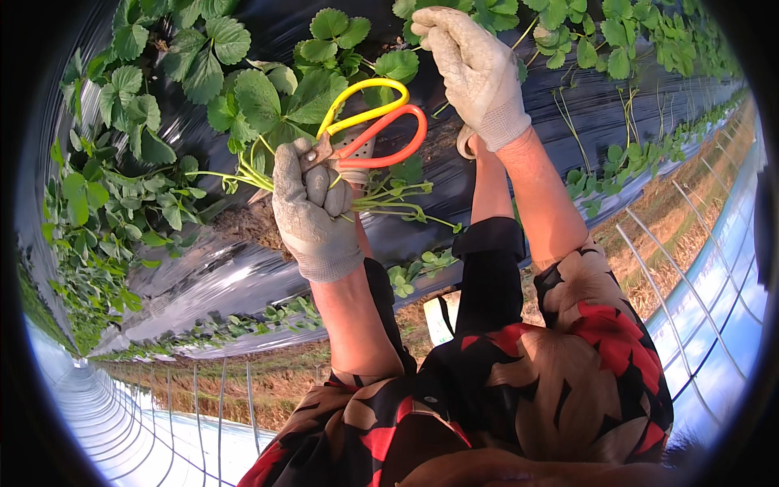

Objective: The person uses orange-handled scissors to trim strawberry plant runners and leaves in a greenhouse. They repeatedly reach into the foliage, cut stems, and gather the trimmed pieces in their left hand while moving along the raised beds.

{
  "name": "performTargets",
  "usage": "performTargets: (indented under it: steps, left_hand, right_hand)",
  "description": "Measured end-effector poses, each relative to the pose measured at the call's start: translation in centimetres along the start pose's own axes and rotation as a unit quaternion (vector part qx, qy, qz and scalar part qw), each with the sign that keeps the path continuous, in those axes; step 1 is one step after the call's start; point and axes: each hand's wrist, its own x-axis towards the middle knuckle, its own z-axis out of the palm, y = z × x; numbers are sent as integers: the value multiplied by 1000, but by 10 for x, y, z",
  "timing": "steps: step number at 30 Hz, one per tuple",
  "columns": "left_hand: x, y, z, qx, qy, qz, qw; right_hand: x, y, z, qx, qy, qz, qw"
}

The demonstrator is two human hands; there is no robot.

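Note:
My left hand (315, 213), in a pale, soiled work glove, is closed around a bunch of thin green stems (395, 204) that stick out on both sides. The same hand holds scissors (324, 150) with one yellow and one red handle loop; the loops point up and right, and the blades are mostly hidden in the glove. My right hand (471, 70), gloved too, reaches over strawberry leaves (499, 13) at the top, with its fingers bent and close together. Whether a stem is between its fingertips cannot be told. A leafy strawberry plant (258, 100) stands beyond my left hand.
Black plastic mulch (201, 274) covers the bed, with bare soil (252, 228) showing at a hole. More strawberry plants (91, 195) grow at the left. My feet and lower legs are beneath my arms. Metal hoops (654, 243) and dry grass (645, 280) lie at the right.

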Motion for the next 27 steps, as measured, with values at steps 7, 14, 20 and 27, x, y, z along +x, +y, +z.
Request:
performTargets:
  steps: [7, 14, 20, 27]
  left_hand:
    - [-5, 4, 5, 47, 13, -13, 999]
    - [-9, 1, 10, 69, -8, 3, 998]
    - [-9, 2, 12, 54, -28, -13, 998]
    - [-10, -1, 12, 72, -24, 5, 997]
  right_hand:
    - [23, 51, 1, -309, -37, -129, 942]
    - [13, 62, -45, -141, -120, -125, 975]
    - [14, 59, -53, -185, -157, -142, 960]
    - [13, 69, -38, -304, -124, -151, 933]
